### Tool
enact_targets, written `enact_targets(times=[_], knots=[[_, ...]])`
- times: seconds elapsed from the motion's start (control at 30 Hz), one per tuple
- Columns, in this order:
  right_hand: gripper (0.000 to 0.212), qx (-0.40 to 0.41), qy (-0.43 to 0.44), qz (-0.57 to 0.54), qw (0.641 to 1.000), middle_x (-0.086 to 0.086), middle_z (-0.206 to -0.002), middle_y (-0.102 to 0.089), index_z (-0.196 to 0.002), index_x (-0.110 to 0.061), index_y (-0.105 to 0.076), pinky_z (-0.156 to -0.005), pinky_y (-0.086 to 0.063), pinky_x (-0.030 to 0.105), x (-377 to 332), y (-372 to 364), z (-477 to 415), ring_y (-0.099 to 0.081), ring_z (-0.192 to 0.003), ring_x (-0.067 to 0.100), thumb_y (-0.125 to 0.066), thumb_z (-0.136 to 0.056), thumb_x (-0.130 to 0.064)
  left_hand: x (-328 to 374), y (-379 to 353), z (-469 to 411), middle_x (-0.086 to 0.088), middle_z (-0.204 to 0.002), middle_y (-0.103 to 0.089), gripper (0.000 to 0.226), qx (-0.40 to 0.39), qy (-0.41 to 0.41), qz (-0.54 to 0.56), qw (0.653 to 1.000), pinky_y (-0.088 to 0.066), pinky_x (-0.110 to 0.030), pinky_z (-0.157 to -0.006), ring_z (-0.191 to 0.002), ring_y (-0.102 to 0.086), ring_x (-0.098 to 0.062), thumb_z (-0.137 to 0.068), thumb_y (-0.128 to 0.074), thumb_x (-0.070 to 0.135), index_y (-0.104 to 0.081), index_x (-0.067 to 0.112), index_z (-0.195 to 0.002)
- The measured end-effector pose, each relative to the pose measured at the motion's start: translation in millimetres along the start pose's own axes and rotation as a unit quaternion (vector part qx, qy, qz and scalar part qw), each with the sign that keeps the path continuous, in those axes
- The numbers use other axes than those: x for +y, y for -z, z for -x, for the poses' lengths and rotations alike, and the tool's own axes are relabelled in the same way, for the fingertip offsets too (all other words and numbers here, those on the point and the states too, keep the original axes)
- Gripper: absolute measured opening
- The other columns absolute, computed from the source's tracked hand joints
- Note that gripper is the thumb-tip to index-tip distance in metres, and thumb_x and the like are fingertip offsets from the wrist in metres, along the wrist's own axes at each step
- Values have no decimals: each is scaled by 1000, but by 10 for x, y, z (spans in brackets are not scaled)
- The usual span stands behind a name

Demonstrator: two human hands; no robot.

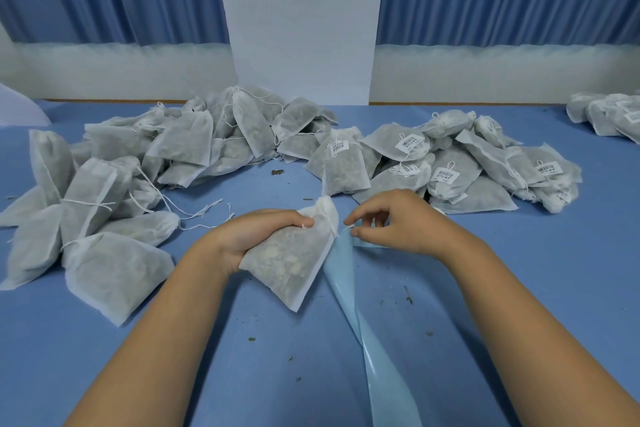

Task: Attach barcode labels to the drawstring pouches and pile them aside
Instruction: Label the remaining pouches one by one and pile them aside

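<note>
- A drawstring pouch [294, 263] is gripped in the lower centre of the frame by the left hand [256, 236]. One digit is curled over its gathered neck, and the rest of the fingers [298, 218] are hidden beneath the bag.
- The upper end of a pale blue backing strip [341, 270] is pinched by the right hand [401, 222], just right of the pouch's neck. Thumb and forefinger are closed on it, and the other fingers are loosely curled above.
- Whether a label is held at that pinch cannot be made out; only a small pale edge is seen there.
- The strip is seen twisting down the table [536, 288] to the bottom edge of the frame, where it is cut off.
- A heap of unlabelled pouches [138, 166] is spread across the left of the frame and clipped by the left edge.
- A pile of labelled pouches [450, 163] is seen at right centre. Barcodes are shown on several, but the print is too small to be read.
- A further pile [609, 114] is cut off by the right edge in the upper right.
- Dark crumbs [408, 298] are scattered on the table; what they are cannot be told.
</note>
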State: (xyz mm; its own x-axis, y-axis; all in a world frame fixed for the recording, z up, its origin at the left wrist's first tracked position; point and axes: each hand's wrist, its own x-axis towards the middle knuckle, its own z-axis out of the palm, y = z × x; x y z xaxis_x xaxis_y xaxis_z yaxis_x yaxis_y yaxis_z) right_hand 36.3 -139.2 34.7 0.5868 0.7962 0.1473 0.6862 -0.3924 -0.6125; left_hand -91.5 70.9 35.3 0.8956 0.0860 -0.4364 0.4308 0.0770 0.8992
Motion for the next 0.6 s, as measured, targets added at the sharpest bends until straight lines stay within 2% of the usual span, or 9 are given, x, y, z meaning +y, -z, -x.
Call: enact_targets(times=[0.1,0.3,0.47,0.6], knots=[[12,24,12,2,1000,-10,-78,-67,-88,-35,-77,-68,-47,16,18,-4,-15,-54,-68,1,-76,-81,-26,-9,11,-9,-3,-83,-72,14,0,-13,6,1000,-54,-28,-67,-73,-70,-17,-70,-72,32,-80,20,-73],[9,53,12,-10,998,-6,-80,-69,-83,-35,-77,-70,-49,22,19,-15,-39,-55,-68,4,-78,-80,-27,-11,-7,8,-2,-77,-73,10,-4,-22,-25,999,-54,-21,-56,-66,-70,-15,-71,-77,30,-80,20,-70],[8,45,-7,-69,997,-13,-77,-71,-82,-30,-79,-63,-44,10,-21,-7,-24,-54,-63,-2,-78,-81,-22,-7,-22,-5,0,-66,-70,21,24,-30,-68,997,-51,-20,-54,-59,-67,-13,-78,-78,26,-75,20,-59],[6,4,-32,-113,993,-22,-65,-68,-85,-24,-80,-57,-38,5,-50,39,-2,-54,-58,-7,-76,-84,-20,2,-40,13,2,-61,-67,18,27,-17,-105,994,-48,-20,-49,-53,-64,-11,-67,-76,33,-72,21,-54]])
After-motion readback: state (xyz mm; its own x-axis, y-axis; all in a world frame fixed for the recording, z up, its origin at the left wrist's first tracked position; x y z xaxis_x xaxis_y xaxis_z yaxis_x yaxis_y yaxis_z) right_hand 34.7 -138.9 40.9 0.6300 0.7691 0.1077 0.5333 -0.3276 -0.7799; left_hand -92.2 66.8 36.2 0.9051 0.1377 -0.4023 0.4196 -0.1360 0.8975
